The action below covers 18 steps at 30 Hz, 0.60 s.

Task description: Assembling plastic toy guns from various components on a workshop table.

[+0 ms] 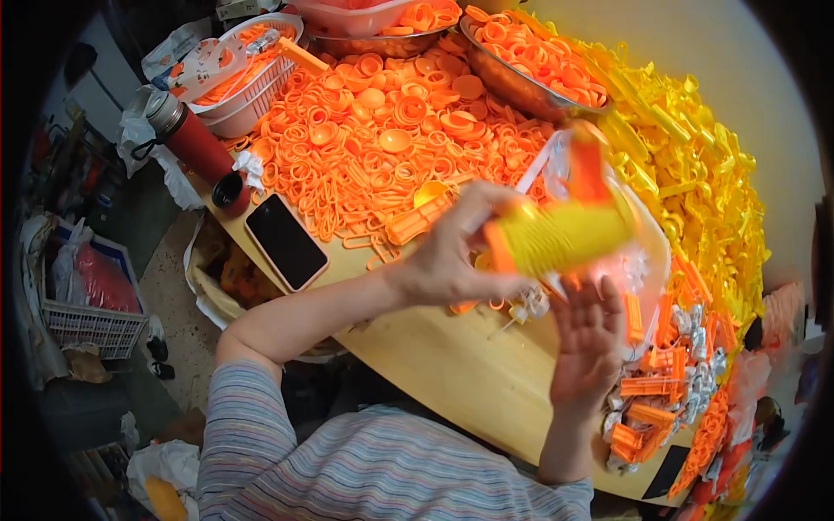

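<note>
My left hand is wrapped round the orange end of a yellow ribbed plastic piece and holds it above the table. An orange-red part sticks up from its far side, blurred by motion. Below the piece, my right hand is open, palm up and fingers stretched out, with nothing in it. Beneath both hands is a clear plastic bag with pale contents. Close to my left hand lies a heap of small orange plastic rings, cups and clips.
A phone and a red thermos stand at the table's left. Metal bowls and a white basket hold orange parts at the back. Yellow parts pile up right, above orange pieces with silvery bits.
</note>
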{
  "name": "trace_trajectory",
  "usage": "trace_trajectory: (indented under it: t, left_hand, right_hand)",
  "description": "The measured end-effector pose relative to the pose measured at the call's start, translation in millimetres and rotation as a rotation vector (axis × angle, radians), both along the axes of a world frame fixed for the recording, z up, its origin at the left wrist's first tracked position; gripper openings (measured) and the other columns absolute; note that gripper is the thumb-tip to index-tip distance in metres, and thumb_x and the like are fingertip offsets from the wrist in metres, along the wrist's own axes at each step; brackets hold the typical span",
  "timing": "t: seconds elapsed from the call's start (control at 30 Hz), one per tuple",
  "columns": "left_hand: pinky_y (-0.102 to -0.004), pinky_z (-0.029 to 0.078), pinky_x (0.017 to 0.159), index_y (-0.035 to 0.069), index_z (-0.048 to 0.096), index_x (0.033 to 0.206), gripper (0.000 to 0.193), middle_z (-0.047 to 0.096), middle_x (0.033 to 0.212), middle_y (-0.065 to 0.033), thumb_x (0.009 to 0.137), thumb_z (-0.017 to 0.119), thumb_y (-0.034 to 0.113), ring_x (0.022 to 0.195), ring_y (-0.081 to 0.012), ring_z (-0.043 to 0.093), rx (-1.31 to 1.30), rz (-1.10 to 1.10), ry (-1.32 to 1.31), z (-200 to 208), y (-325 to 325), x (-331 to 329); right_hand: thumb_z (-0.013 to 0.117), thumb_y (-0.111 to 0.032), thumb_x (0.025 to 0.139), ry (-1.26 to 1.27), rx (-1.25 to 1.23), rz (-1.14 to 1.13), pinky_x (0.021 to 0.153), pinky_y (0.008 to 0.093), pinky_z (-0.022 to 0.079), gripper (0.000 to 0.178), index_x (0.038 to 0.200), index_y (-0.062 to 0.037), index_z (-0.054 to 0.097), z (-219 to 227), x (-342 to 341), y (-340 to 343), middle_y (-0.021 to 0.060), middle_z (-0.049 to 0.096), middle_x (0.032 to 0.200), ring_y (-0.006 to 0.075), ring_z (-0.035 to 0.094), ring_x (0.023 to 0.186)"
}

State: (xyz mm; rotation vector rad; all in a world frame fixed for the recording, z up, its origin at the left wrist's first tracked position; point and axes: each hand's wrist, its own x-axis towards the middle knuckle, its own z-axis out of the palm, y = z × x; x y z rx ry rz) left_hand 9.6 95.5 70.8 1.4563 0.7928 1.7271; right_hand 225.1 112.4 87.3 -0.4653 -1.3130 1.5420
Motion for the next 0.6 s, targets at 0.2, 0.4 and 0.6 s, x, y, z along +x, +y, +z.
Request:
trace_trajectory:
  t: [0.2,0.4,0.6]
  left_hand:
    - [-0.0307,0.050,0.084,0.000,0.062,0.111,0.032,0.065,0.101,-0.0137,0.084,0.070,0.016,0.097,-0.0203,0.063,0.041,-0.349,0.427,40.0,60.5,-25.3]
    - [-0.0348,0.051,0.086,0.003,0.063,0.112,0.024,0.066,0.104,-0.0122,0.090,0.057,0.010,0.096,-0.0230,0.064,0.065,0.264,0.744,-32.2,232.6,-76.9]
    - [-0.0439,0.043,0.096,0.009,0.060,0.117,0.034,0.059,0.117,-0.0146,0.084,0.059,0.020,0.110,-0.0323,0.055,0.058,0.162,1.121,-81.2,319.5,-60.1]
  right_hand:
    - [0.058,-0.045,0.087,0.138,-0.340,-0.306,0.089,0.0462,0.051,0.063,0.133,-0.0057,0.040,-10.7,11.3,8.3,0.0125,0.055,0.121,0.0282,0.057,0.109]
    - [0.057,-0.044,0.086,0.093,-0.369,-0.364,0.080,0.0435,0.052,0.056,0.126,-0.0052,0.047,-35.0,30.6,22.4,0.0107,0.060,0.110,0.0281,0.061,0.097]
    - [0.056,-0.044,0.087,0.059,-0.370,-0.453,0.081,0.0436,0.053,0.056,0.127,-0.0060,0.046,-45.5,29.3,37.8,0.0099,0.060,0.111,0.0267,0.061,0.097]
